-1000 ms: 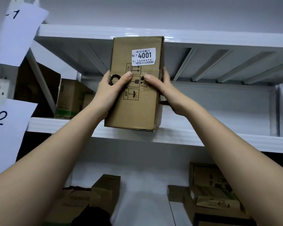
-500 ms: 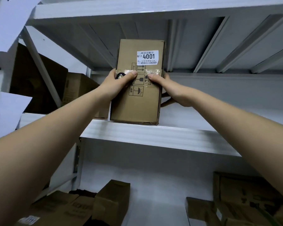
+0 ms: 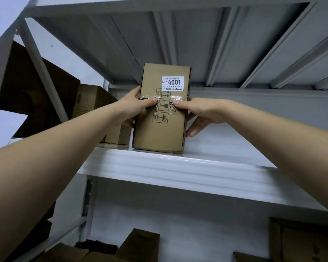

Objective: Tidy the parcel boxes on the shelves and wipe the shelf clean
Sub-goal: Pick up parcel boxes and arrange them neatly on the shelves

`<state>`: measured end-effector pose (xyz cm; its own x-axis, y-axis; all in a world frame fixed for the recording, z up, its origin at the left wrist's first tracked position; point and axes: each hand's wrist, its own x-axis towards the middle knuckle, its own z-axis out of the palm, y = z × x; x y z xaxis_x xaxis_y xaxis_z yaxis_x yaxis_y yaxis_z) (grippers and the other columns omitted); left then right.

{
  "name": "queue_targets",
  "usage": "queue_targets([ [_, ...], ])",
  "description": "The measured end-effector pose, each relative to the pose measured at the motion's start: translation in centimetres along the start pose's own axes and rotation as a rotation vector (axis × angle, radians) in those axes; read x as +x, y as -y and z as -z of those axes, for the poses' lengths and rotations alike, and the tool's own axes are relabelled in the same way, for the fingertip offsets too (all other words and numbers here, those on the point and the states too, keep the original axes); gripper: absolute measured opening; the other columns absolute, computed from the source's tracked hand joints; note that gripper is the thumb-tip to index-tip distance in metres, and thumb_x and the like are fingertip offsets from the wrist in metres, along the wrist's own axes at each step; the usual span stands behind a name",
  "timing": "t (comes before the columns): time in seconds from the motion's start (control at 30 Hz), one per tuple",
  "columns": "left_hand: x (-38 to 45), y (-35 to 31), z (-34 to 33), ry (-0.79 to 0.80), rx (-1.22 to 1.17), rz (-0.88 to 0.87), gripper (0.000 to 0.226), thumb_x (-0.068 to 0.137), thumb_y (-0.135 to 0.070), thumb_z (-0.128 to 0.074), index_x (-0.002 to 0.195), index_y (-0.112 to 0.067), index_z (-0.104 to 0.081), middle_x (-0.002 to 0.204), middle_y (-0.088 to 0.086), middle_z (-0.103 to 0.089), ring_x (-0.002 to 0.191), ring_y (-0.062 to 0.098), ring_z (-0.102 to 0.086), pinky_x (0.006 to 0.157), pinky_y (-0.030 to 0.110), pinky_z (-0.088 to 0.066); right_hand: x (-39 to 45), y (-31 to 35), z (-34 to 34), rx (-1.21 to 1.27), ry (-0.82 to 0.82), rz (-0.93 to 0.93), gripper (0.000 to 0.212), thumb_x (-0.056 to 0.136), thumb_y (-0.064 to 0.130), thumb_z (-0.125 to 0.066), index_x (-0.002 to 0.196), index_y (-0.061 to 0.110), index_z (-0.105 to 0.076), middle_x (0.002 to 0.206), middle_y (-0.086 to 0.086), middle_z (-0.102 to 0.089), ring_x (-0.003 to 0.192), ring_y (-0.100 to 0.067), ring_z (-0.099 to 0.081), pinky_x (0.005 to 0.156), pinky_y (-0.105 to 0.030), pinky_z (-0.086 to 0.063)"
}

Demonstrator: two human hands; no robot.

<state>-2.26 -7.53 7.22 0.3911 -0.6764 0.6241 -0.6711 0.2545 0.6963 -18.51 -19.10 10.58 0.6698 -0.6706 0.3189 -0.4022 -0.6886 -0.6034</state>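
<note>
A tall brown parcel box (image 3: 161, 129) with a white label reading 4001 stands upright on the white shelf (image 3: 178, 167), close to its front edge. My left hand (image 3: 134, 106) grips the box's left side, thumb across the front. My right hand (image 3: 199, 114) grips the right side, thumb on the front and fingers curled round the right edge. Clear tape runs across the box front under both thumbs.
Another brown box (image 3: 95, 103) sits on the same shelf just left of the held box. The shelf's right part is bare. Several more boxes lie on the lower shelf, one (image 3: 138, 244) below centre and one (image 3: 301, 241) at the right. A diagonal brace (image 3: 44, 72) crosses the left.
The box has gone from being held in front of the shelf to standing on it, set a little further in. The view has tilted upward.
</note>
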Motion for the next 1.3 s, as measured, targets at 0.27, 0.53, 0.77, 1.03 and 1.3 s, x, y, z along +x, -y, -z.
queue_targets([
  [0.27,3.8,3.9,4.1,0.136,0.089,0.050,0.069,0.092,-0.046,-0.055,0.149,-0.031,-0.019,0.143,0.008,-0.043,0.110,0.029,-0.051,0.067,0.039,-0.052,3.6,2.1,-3.9,-0.025,-0.064,-0.073,0.057,0.096,0.057,-0.039,0.138,0.018,-0.039,0.130,-0.017,-0.052,0.086,-0.041,-0.070,0.061,-0.034,-0.061],
  [0.53,6.7,7.6,6.8,0.128,0.118,0.083,0.064,0.093,-0.048,-0.052,0.146,-0.028,-0.023,0.141,0.008,-0.044,0.116,0.035,-0.052,0.073,0.046,-0.056,7.5,4.4,-7.7,-0.040,-0.105,-0.130,0.064,0.096,0.058,-0.037,0.142,0.014,-0.035,0.141,-0.015,-0.045,0.083,-0.037,-0.072,0.057,-0.031,-0.059],
  [0.77,7.3,10.3,7.1,0.164,0.254,0.226,0.075,0.092,-0.048,-0.051,0.150,-0.018,-0.014,0.137,0.019,-0.044,0.103,0.039,-0.060,0.080,0.048,-0.056,8.7,4.2,-11.1,-0.010,-0.114,-0.100,0.048,0.099,0.043,-0.041,0.140,0.019,-0.031,0.143,-0.006,-0.042,0.092,-0.036,-0.068,0.070,-0.038,-0.060],
  [1.03,7.7,11.9,7.3,0.364,0.410,0.384,0.056,0.096,-0.034,-0.053,0.139,-0.002,-0.037,0.124,0.022,-0.054,0.106,0.035,-0.063,0.091,0.043,-0.052,9.6,2.0,-12.9,0.120,-0.084,-0.088,0.059,0.093,0.009,-0.052,0.141,0.023,-0.022,0.125,-0.012,-0.054,0.077,-0.025,-0.062,0.077,-0.035,-0.058],
  [1.3,7.7,12.6,7.5,0.349,0.463,0.369,0.047,0.097,-0.031,-0.050,0.130,0.001,-0.043,0.116,0.018,-0.058,0.090,0.029,-0.067,0.092,0.041,-0.053,9.2,1.7,-13.4,0.110,-0.001,-0.099,0.043,0.095,0.007,-0.049,0.135,0.017,-0.035,0.134,-0.021,-0.052,0.093,-0.026,-0.052,0.098,-0.042,-0.049],
])
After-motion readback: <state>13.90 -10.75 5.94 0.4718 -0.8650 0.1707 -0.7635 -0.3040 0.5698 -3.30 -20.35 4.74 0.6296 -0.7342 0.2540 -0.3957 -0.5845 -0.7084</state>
